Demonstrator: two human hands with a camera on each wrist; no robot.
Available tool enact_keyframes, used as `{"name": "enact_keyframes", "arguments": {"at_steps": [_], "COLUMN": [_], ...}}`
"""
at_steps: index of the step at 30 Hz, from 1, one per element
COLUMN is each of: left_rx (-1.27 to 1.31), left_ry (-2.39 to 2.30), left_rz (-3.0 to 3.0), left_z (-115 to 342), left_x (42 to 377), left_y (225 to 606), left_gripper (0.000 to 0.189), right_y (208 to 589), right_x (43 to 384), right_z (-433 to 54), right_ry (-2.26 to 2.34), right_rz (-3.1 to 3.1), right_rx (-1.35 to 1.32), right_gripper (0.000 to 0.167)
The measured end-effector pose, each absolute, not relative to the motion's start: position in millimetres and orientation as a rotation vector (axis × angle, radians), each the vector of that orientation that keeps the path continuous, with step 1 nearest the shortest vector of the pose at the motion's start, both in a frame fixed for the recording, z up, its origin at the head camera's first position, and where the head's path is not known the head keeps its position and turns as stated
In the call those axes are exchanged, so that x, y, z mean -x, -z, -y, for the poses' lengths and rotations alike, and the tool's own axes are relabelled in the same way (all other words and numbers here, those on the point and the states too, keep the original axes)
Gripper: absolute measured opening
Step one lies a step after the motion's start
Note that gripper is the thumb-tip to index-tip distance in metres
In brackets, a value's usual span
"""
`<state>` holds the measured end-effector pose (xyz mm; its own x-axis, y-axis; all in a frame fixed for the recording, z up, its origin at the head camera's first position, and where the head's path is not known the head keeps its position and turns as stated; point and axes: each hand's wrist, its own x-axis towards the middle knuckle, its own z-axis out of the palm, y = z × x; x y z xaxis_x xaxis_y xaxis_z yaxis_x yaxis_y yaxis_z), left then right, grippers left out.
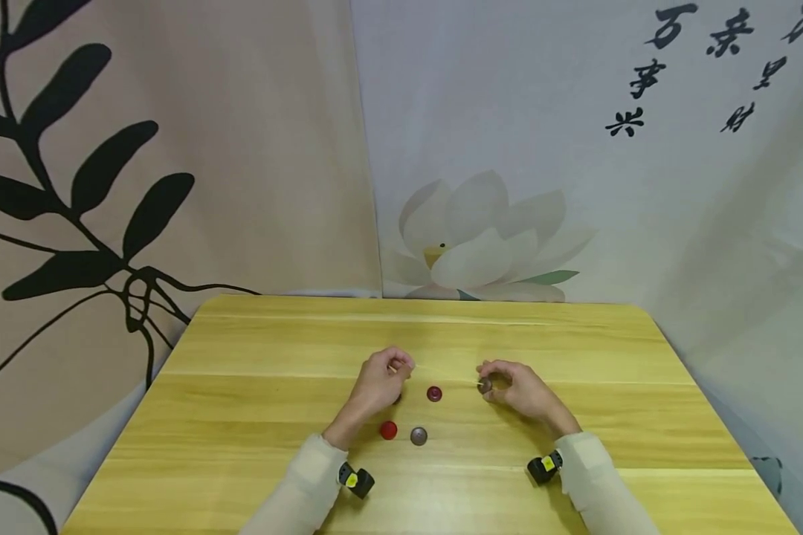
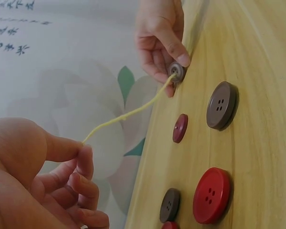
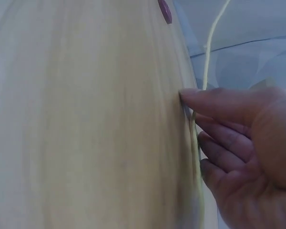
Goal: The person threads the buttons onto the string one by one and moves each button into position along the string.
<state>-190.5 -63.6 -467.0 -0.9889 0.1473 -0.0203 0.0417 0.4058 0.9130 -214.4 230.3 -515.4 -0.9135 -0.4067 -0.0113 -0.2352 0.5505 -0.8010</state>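
A yellow string runs between the two hands above the table. My left hand pinches one end of it between thumb and forefinger, the other fingers loosely curled. On the other side, my right hand grips a grey-brown button by its rim, and the string meets the button at its holes. More string hangs past the right hand in the right wrist view, where the button is hidden behind the thumb. A dark red button lies on the table between the hands.
Nearer the body, a bright red button and a grey-brown button lie on the wooden table. A dark button and a partly cut-off red one lie near the left hand. Printed cloth hangs behind.
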Motion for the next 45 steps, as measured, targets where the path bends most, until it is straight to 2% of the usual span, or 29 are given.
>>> {"name": "enact_keyframes", "arguments": {"at_steps": [23, 36, 45], "left_rx": [-0.211, -0.191, -0.188], "left_ry": [-1.653, -1.666, -1.667], "left_rz": [-2.533, -2.535, -2.532], "left_z": [56.0, 56.8, 56.2], "left_x": [189.0, 190.2, 190.7], "left_y": [468.2, 466.0, 464.9], "left_gripper": [0.015, 0.015, 0.015], "right_y": [510.3, 481.7, 475.4], "right_x": [211.1, 207.5, 208.4], "right_z": [-224.5, -182.9, -163.4], "right_ry": [1.305, 1.363, 1.452], "right_rz": [-2.564, -2.663, -2.58], "right_rx": [0.432, 0.564, 0.646], "right_gripper": [0.028, 0.028, 0.027]}}
